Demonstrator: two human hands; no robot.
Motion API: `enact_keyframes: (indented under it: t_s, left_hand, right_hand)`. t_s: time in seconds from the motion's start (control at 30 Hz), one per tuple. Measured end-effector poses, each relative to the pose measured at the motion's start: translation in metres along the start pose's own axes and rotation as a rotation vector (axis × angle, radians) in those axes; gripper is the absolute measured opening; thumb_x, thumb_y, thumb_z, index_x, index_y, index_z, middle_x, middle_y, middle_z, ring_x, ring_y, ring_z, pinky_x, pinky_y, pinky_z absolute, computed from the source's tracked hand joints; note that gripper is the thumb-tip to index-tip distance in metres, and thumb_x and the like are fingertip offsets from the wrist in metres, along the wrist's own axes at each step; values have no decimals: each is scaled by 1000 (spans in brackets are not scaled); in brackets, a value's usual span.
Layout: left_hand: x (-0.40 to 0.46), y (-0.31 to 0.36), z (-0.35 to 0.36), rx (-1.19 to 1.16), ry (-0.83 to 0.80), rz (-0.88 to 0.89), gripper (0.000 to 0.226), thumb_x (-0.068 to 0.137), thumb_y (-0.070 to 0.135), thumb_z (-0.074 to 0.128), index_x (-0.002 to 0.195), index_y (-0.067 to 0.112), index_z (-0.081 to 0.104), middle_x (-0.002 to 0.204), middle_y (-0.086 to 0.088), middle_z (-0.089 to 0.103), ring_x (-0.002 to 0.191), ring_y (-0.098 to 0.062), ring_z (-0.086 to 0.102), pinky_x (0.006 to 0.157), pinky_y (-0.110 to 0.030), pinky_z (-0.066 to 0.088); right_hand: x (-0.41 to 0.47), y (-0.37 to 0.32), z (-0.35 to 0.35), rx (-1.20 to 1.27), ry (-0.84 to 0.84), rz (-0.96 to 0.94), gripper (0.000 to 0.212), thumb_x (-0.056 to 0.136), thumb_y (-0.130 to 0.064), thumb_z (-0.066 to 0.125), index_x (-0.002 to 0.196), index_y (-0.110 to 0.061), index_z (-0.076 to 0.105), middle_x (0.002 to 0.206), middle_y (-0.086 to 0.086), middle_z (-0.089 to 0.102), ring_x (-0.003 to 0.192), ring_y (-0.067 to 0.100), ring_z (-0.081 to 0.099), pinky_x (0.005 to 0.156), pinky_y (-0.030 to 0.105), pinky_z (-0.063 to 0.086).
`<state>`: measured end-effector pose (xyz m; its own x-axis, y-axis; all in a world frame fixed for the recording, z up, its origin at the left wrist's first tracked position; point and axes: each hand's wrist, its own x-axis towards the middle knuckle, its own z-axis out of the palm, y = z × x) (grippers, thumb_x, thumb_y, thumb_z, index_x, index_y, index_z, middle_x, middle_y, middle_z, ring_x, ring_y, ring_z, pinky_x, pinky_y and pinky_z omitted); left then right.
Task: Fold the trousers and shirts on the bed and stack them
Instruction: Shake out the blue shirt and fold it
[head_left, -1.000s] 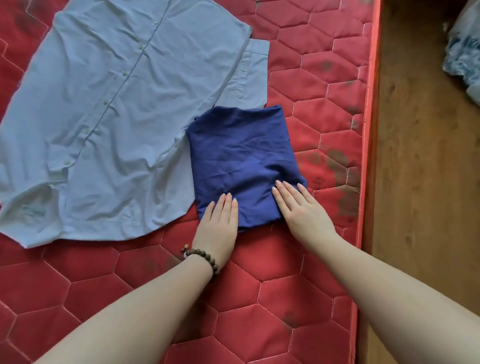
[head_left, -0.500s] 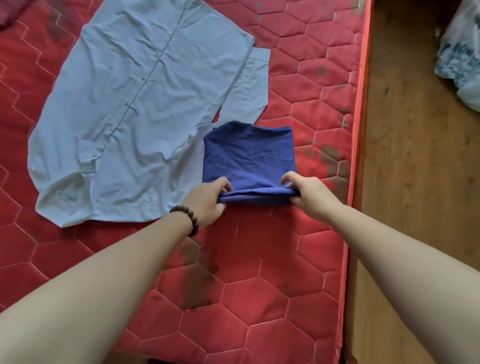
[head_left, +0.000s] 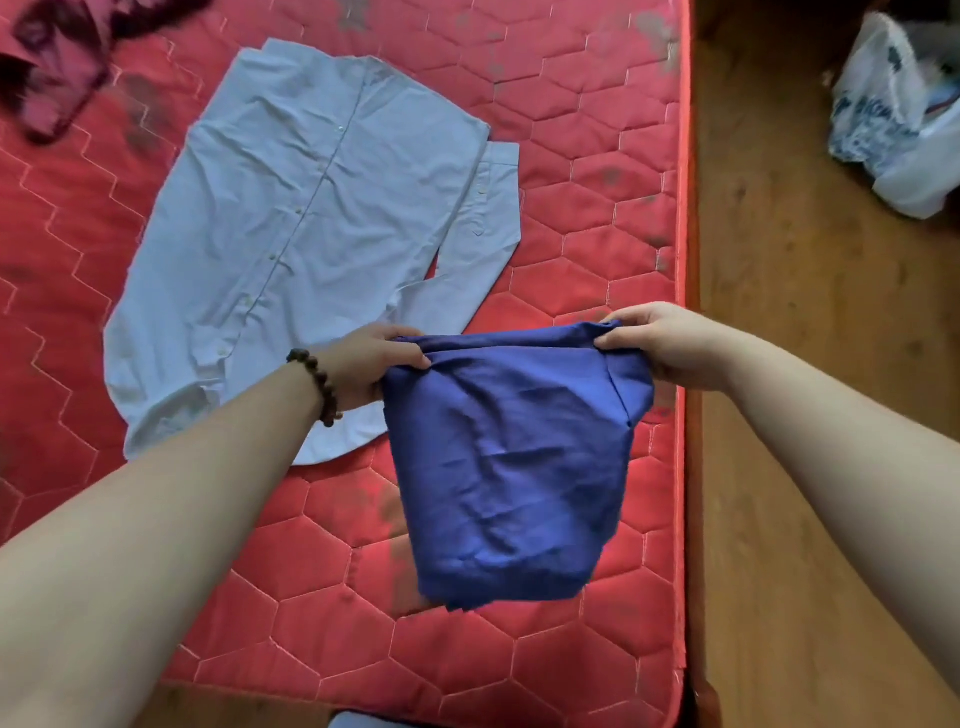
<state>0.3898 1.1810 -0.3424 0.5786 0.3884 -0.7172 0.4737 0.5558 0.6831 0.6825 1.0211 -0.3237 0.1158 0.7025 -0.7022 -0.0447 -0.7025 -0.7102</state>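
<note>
Navy folded garment hangs above the red quilted mattress near its right edge, top corners pinched by left hand and right hand; pale blue shirt lies flat alongside, wooden floor beyond.

A: Dark blue garment — folded, several layers, creased. Lifted off the bed, pinched at its two upper corners; the rest hangs down slack, lower hem loose toward 6 o'clock.

B: Light blue shirt?

A: Flat on the bed, spread out, button placket up, collar toward 12, hem toward 7. One sleeve folded alongside its 3 o'clock edge. Sits at 10 o'clock from the blue piece.

B: Other clothing?

A: Dark red garment, crumpled, far 11 o'clock corner.
</note>
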Motion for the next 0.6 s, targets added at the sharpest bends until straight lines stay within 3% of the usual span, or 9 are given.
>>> enact_keyframes:
  t_s: [0.07, 0.13, 0.2, 0.3, 0.4, 0.47, 0.6]
  left_hand:
    - [30, -28, 3, 5, 147, -32, 15, 86, -2, 57, 97, 7, 63, 86, -13, 63, 78, -23, 58, 68, -30, 45]
    - [58, -60, 9, 74, 281, -54, 16, 90, 0, 56, 104, 7, 60, 91, -13, 62, 84, -22, 56, 72, -32, 46]
    - [81, -87, 12, 216, 349, 1, 33, 87, 0, 61, 120, 4, 56, 104, -14, 62, 92, -21, 56, 82, -33, 47]
    - [96, -103, 12, 359, 435, 138, 53, 83, 4, 67, 132, 14, 48, 105, -9, 58, 82, -18, 56, 74, -24, 46]
    - [94, -105, 11, 375, 428, 288, 49, 81, 6, 68, 125, 23, 52, 102, 2, 61, 84, -12, 60, 77, -13, 46]
    - [93, -106, 10, 415, 409, 345, 36, 81, 2, 67, 111, 20, 58, 101, 3, 63, 93, -13, 60, 86, -19, 45]
    - [97, -103, 6, 542, 398, 347, 23, 80, 3, 69, 98, 16, 62, 102, 0, 66, 97, -11, 58, 87, -15, 39]
  right_hand:
    - [28, 29, 7, 57, 76, 115, 22, 88, -32, 65, 102, -15, 64, 93, 10, 54, 78, 21, 49, 66, 29, 40]
    - [53, 63, 18, 97, 75, 213, 35, 81, -47, 67, 105, -22, 61, 93, 1, 62, 72, 12, 58, 64, 26, 44]
    - [75, 99, 27, 45, 138, 191, 46, 79, -40, 73, 118, -23, 55, 105, -2, 65, 84, 10, 63, 67, 29, 49]
    - [96, 125, 31, -68, 409, 82, 51, 75, -33, 79, 116, -19, 53, 102, 4, 64, 86, 15, 61, 73, 32, 52]
    - [98, 126, 28, -314, 522, 9, 39, 72, -38, 80, 99, -22, 57, 87, -6, 61, 77, 10, 57, 64, 22, 40]
    - [95, 126, 25, -390, 558, -23, 35, 72, -38, 80, 93, -19, 60, 87, -5, 62, 80, 13, 56, 67, 24, 36]
    - [92, 118, 21, -385, 480, -53, 29, 75, -29, 80, 88, -10, 62, 82, -1, 61, 77, 14, 53, 65, 26, 35]
